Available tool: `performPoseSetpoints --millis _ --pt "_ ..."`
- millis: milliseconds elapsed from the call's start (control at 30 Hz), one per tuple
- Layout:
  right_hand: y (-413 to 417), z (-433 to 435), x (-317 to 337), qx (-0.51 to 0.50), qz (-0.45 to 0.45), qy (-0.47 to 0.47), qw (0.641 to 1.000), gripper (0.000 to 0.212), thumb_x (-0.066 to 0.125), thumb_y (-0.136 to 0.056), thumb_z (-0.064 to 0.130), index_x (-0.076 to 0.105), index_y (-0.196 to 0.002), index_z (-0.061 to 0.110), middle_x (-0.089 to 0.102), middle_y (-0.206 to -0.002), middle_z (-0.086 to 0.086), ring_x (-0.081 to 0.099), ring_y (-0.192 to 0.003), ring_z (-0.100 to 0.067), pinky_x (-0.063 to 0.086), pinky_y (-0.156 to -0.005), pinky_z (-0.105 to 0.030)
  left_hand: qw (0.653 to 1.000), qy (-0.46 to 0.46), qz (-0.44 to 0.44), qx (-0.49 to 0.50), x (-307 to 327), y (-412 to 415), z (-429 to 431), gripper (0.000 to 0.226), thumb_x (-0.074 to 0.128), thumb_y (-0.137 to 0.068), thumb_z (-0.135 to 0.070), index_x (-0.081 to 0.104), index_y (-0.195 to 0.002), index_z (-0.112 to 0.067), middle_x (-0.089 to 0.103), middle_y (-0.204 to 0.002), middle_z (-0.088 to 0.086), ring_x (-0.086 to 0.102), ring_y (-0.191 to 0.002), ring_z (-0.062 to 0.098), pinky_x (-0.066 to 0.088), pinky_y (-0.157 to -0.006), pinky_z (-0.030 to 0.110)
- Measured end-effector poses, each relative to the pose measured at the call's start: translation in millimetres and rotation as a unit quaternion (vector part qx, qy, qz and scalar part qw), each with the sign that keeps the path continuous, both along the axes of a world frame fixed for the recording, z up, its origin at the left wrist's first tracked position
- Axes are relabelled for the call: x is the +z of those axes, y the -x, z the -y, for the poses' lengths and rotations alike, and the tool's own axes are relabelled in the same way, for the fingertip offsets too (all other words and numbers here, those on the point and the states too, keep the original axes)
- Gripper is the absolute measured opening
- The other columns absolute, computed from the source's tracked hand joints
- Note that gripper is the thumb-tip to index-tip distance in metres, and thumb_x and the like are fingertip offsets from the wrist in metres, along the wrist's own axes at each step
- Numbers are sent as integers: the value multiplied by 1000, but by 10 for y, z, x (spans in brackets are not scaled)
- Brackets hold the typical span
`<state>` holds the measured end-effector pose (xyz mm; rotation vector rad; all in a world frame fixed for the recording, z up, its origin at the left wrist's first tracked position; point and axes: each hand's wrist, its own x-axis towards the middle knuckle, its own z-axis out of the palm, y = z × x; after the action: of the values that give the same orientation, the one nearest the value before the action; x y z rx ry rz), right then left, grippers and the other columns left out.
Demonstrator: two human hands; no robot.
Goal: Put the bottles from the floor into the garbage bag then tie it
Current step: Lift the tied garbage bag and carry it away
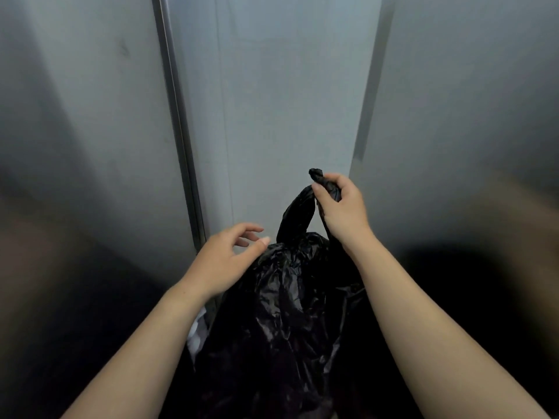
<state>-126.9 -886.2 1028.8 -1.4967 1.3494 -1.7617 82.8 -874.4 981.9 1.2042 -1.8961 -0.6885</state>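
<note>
A black garbage bag point(284, 316) hangs in front of me, bulging and crinkled, its top gathered into two twisted strands. My right hand point(340, 207) is shut on the bunched top of the bag, and a short black end pokes out above my fingers. My left hand point(230, 255) hovers just left of the bag's shoulder, fingers apart and curled, holding nothing. No bottles show; whatever is in the bag is hidden by the dark plastic.
Grey metal wall panels point(287, 101) stand close ahead, with a vertical steel strip point(178, 116) on the left. Something white point(198, 331) peeks out low beside the bag on its left. The floor below is dark and hard to make out.
</note>
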Motion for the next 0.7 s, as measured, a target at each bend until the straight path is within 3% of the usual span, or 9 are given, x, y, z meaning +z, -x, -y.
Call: performPoseSetpoints --millis 200,333,433,533,700 --pt "-64 -254 -874 12 -61 -80 995 9 62 -87 19 58 -90 26 60 -82 19 53 -69 19 37 -64 0 999 -51 -7 7 -541 -122 -117 39 51 -68 -70 62 -96 -45 65 -88 -19 61 -88 -2 44 -78 22" --pt "-42 -362 -1377 12 -104 -150 983 7 61 -88 25 60 -94 21 62 -81 12 55 -72 7 38 -62 -4 996 -83 2 14 -903 -190 -197 40 51 -68 -71 62 -96 -44 63 -90 -22 59 -87 -5 40 -74 16" --pt "-16 -376 -1656 3 -102 -189 977 7 62 -88 25 60 -93 21 61 -81 9 56 -74 -4 40 -64 -10 994 -109 10 13 -1120 -217 -216 38 54 -70 -68 62 -98 -42 64 -92 -18 60 -89 0 46 -81 23" --pt "-1 -366 -1876 -4 -108 -209 972 6 63 -87 24 60 -91 20 60 -79 12 54 -71 3 37 -60 -3 992 -125 32 8 -1277 -205 -236 43 53 -71 -69 62 -102 -41 65 -97 -17 61 -93 2 49 -87 31" --pt "18 -301 -2023 -14 -107 -216 970 6 63 -87 24 59 -90 21 59 -78 14 53 -70 6 36 -60 -3 988 -138 65 4 -1424 -149 -274 40 54 -75 -65 61 -105 -41 64 -100 -18 59 -97 -1 48 -89 28"
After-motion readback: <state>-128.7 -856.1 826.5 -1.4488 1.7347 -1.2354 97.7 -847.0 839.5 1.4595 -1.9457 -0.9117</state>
